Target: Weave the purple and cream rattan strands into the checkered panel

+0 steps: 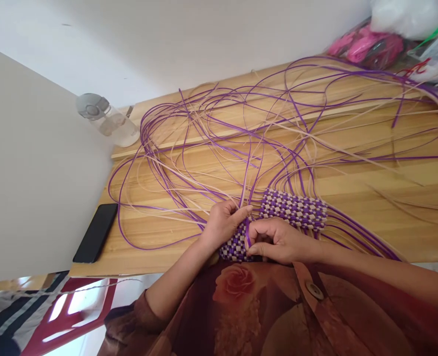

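A purple and beige woven piece (293, 209) lies at the front edge of the wooden table, with long loose strands (219, 143) fanning out from it. Its lower left part (234, 247) shows beneath my hands. My left hand (224, 222) is closed at the upper edge of that part, thumb and fingers pinching purple and beige strands. Just to its right, my right hand (272, 240) pinches a purple strand (247, 235) between thumb and index finger, close against the weave. The fingers of my right hand partly cover the weaving.
A black phone (95, 233) lies at the table's left edge. Behind it, a clear bottle with a grey lid (109, 121) leans by the wall. Plastic bags with pink contents (367, 47) sit at the back right. A red stool (73, 311) stands below left.
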A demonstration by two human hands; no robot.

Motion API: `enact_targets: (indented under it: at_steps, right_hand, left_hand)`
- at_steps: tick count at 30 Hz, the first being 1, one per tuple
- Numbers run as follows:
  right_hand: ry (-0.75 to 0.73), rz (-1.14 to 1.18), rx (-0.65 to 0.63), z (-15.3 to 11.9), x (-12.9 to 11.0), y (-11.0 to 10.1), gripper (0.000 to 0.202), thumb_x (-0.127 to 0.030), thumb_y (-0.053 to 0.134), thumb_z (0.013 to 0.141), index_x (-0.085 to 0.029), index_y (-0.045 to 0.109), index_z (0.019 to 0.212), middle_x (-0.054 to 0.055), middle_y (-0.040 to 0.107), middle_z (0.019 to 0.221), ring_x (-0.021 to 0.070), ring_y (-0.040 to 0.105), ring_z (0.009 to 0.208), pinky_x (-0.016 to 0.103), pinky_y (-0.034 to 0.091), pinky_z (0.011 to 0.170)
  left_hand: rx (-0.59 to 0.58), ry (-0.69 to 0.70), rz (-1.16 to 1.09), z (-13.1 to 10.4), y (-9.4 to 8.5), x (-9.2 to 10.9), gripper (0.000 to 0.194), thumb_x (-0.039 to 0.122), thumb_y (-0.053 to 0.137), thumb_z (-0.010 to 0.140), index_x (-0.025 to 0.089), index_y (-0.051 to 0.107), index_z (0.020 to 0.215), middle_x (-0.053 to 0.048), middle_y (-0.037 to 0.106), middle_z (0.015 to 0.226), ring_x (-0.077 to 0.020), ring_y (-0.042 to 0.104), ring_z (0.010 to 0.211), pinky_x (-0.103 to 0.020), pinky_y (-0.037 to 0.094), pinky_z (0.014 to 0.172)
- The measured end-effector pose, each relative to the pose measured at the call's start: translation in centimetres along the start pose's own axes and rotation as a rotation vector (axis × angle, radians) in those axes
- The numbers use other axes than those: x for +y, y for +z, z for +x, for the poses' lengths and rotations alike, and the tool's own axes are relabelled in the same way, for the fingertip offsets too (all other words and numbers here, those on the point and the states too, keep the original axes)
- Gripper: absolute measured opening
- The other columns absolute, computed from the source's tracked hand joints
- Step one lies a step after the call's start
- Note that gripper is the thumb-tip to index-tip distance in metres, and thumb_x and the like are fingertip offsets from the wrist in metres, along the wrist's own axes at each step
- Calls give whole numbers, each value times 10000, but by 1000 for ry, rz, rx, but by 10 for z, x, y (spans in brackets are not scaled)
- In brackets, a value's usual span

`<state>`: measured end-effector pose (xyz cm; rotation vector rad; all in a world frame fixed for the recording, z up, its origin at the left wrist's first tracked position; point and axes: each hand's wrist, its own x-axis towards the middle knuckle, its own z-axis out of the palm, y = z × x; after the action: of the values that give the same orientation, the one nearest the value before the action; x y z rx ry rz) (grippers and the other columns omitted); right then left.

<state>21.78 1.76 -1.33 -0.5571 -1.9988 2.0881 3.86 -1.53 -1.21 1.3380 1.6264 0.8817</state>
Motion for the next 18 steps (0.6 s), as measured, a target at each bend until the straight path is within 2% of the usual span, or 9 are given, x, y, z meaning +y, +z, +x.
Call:
enact_targets:
  at_steps: [2, 4, 6, 9, 12, 15, 16, 18]
  right_hand:
    - [41, 49, 18, -2, 0, 2, 166, -293, 615, 845, -137, 567, 820, 30, 647, 742, 91, 567, 590, 189, 466, 518]
    - [64, 80, 29, -2, 1, 2, 163, -298, 603, 851, -142, 559, 841, 57, 680, 816, 116, 611, 639, 213, 502, 544]
    - [86, 69, 19, -2, 2, 1, 166, -300, 606, 847, -143, 555, 835, 58, 681, 798, 124, 621, 642, 213, 497, 539]
    - [90, 32, -69, 1, 1, -3, 206, -314, 654, 812, -128, 568, 787, 35, 650, 707, 102, 587, 596, 183, 442, 516]
    - [94, 45, -155, 2, -4, -7, 244, -328, 700, 775, -109, 592, 762, 31, 643, 697, 85, 571, 603, 166, 422, 529]
    - [205, 72, -164, 2, -15, -12, 266, -364, 693, 782, -109, 618, 789, 49, 664, 749, 115, 627, 662, 168, 464, 529]
    - [245, 101, -129, 2, -19, -15, 282, -390, 680, 791, -117, 611, 798, 49, 664, 763, 135, 651, 679, 176, 482, 512]
    - [290, 194, 47, 4, -27, -22, 303, -435, 649, 814, -142, 569, 822, 30, 647, 761, 166, 687, 680, 184, 501, 458]
  left_hand:
    - [-92, -25, -7, -1, -8, -1, 443, 517, 536, 836, 152, 536, 586, 39, 435, 534, -81, 353, 518, -222, 290, 500]
    - [-135, -39, -22, -3, -11, -2, 384, 492, 573, 818, 145, 615, 660, 17, 547, 592, -101, 448, 559, -223, 346, 534]
    - [-114, -45, -66, -5, -9, -2, 312, 444, 623, 790, 139, 676, 749, -15, 648, 691, -133, 543, 636, -232, 405, 593]
    - [-18, -61, -109, -7, -2, -2, 268, 395, 652, 771, 132, 706, 779, -46, 700, 751, -161, 600, 692, -249, 442, 648]
    - [2, -55, -114, -7, 3, -1, 266, 391, 664, 765, 129, 689, 731, -33, 670, 700, -142, 564, 648, -242, 419, 622]
    - [12, -60, -163, -7, 2, -3, 366, 448, 630, 794, 138, 586, 604, 25, 505, 549, -86, 408, 530, -221, 325, 526]
    - [23, -69, -189, -7, 2, -4, 403, 470, 616, 801, 142, 547, 578, 37, 449, 526, -76, 355, 511, -219, 292, 508]
    - [24, -77, -259, -6, 2, -4, 428, 498, 595, 813, 144, 526, 583, 44, 414, 527, -71, 314, 508, -220, 268, 503]
